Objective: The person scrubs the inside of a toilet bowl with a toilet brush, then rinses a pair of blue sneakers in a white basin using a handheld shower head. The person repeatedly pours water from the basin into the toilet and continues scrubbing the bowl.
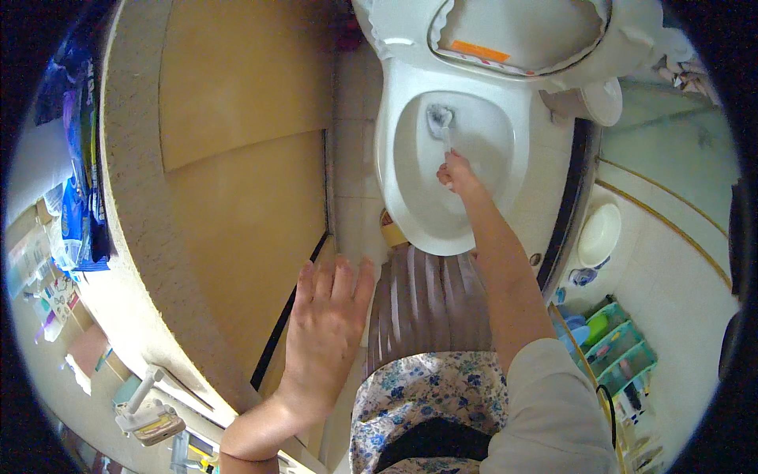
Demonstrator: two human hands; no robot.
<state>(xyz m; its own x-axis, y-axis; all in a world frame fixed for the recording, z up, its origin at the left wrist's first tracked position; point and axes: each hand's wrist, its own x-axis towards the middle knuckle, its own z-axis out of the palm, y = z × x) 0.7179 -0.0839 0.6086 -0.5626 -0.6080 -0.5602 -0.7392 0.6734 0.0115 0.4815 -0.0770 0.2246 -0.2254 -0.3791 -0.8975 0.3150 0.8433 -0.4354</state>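
Observation:
My right hand [456, 172] reaches over the white toilet bowl [384, 158] with its fingers closed round the pale handle of a toilet brush. The brush head [440, 118], white with dark grey patches, is inside the bowl towards its back left wall. My left hand [332, 308] hangs in the air at the lower left, back of the hand up. Its fingers are stretched out and slightly apart, holding nothing. The seat and lid [505, 67] stand raised at the back, with an orange strip on them.
A tan cabinet [245, 221] with a speckled counter edge runs along the left. Blue packages [76, 205] and a tap [146, 403] are beyond it. On the right are a small bin [602, 103], a white basin [598, 235] and a green rack [624, 347] of bottles.

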